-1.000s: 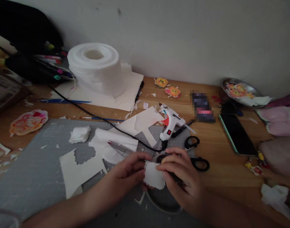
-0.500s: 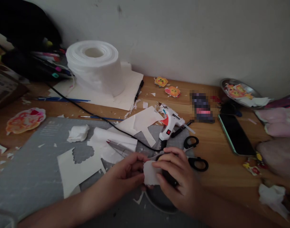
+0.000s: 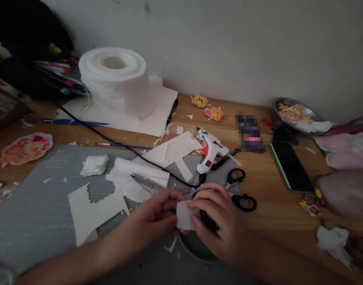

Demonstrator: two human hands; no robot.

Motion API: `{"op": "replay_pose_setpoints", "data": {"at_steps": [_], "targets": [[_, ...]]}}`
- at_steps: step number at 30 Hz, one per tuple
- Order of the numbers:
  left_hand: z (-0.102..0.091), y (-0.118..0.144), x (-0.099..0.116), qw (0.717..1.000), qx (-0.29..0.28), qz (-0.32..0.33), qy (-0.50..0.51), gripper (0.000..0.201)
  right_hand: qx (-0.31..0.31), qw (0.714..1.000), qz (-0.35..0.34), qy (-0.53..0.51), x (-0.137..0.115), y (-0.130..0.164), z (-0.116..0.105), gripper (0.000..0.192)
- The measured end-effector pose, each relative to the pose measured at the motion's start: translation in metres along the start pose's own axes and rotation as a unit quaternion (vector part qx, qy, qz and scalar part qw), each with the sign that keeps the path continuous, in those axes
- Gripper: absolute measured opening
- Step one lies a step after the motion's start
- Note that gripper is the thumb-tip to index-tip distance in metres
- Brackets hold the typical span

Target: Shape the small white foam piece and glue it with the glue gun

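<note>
On the desk (image 3: 267,221), glue gun (image 3: 209,156) and scissors (image 3: 235,196) lie just beyond the hands; cut card (image 3: 95,213) lies to the left. White piece (image 3: 185,215) is above the grey mat (image 3: 35,206), pinched by nearly closed fingers of left hand (image 3: 157,213) and right hand (image 3: 218,221). Versus 1.0 s ago, the right fingers reach further across it. Underside hidden; curved-rimmed object (image 3: 193,257) below is partly covered, unidentified.

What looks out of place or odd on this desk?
Mostly litter: small white paper scraps are strewn over the brown wooden desk. The flat white sheet with a scalloped cutout has a piece missing, though the neat edge suggests cutting, not damage.
</note>
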State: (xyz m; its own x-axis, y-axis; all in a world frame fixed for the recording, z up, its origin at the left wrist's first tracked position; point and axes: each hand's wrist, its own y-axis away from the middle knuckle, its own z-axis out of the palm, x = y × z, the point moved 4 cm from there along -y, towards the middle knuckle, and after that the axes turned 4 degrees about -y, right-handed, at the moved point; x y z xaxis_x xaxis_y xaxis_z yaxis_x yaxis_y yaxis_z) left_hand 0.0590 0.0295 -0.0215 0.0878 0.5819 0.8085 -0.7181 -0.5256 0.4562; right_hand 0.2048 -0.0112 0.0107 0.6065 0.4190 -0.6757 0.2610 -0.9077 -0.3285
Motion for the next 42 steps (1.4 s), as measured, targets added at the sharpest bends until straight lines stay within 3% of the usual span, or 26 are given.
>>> {"op": "replay_pose_setpoints", "data": {"at_steps": [21,31,42], "targets": [[0.0014,0.0034,0.005,1.0,0.019,-0.002,0.006,0.038,0.006,0.999,0.013,-0.033,0.0026,0.0009,-0.0012,0.025],[0.0014,0.0042,0.0073,1.0,0.027,-0.008,-0.001,0.036,0.004,0.999,-0.036,-0.005,-0.0041,-0.0023,0.0018,0.039],[0.0007,0.0031,0.0077,1.0,0.016,-0.006,-0.005,0.032,-0.004,0.999,-0.039,0.001,-0.0043,-0.0024,0.0026,0.029]]}}
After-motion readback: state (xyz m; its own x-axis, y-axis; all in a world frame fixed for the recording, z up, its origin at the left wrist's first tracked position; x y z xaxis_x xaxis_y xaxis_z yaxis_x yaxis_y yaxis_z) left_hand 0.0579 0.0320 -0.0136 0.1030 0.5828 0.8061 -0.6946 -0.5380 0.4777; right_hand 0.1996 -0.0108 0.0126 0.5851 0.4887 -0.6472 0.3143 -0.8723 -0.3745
